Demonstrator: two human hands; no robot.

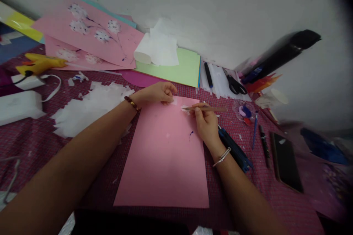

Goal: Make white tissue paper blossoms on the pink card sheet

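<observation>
A pink sheet of paper lies in front of me, with a small dark blue mark at its right side. At its top edge my left hand is closed, fingers curled, with a small white tissue piece at the fingertips. My right hand, by the sheet's upper right edge, grips a thin brown wooden stick. The stick's tip points left and meets a crumpled white tissue tuft on the sheet. Whether the tuft is stuck to the paper or the stick, I cannot tell.
Left are a pile of white tissue squares and a yellow glue gun. Pink sheets with white flowers and a tissue roll stand behind. Right are black scissors, a blue cutter, a paintbrush and a phone.
</observation>
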